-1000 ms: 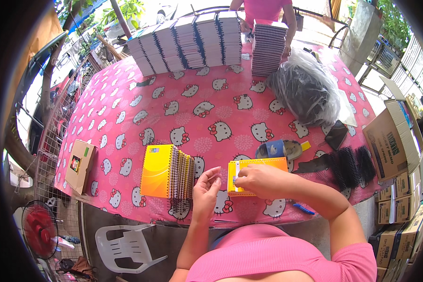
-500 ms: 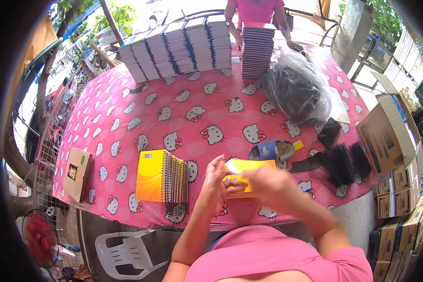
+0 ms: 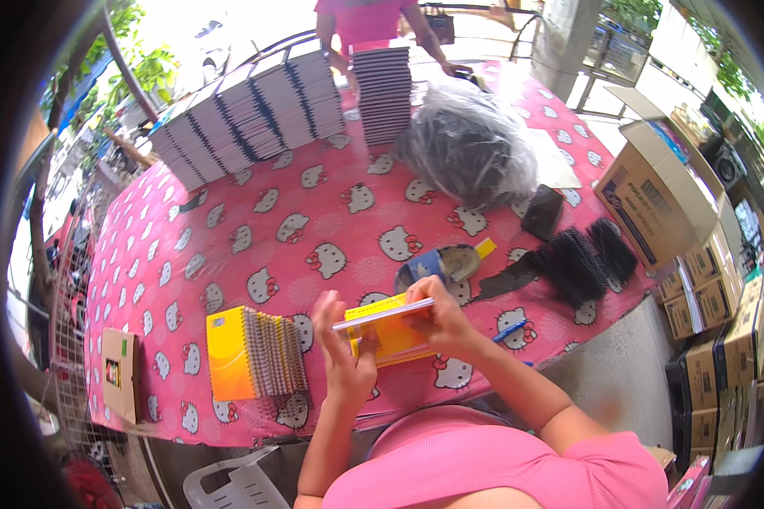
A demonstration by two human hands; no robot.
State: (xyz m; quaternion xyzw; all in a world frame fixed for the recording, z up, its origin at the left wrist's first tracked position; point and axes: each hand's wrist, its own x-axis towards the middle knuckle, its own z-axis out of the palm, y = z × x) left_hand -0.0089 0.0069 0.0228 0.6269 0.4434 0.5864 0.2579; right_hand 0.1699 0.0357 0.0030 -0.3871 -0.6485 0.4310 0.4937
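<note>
A thin yellow-covered notebook [image 3: 390, 316] is held up over the table, its white page edge tilted toward me. My right hand [image 3: 443, 321] pinches its right end between fingers and thumb. At the other end, my left hand [image 3: 345, 356] has its fingers behind the notebook and its thumb in front. No coil shows along the visible edge. Beneath my hands lie more yellow covers [image 3: 406, 355], partly hidden. To the left stands a stack of yellow spiral notebooks [image 3: 233, 352] with its coils facing right.
Beyond my hands are a blue pouch-like item [image 3: 433, 265], black coils [image 3: 573, 267] and a plastic-wrapped dark bundle [image 3: 475, 144]. Tall notebook stacks [image 3: 255, 114] line the far side, where a person in pink [image 3: 369, 21] stands. A blue pen [image 3: 509, 331] and cardboard box [image 3: 654, 199] are at right.
My hands have raised a yellow notebook from the table, and my right hand now grips its end. The whole view has swung to the right.
</note>
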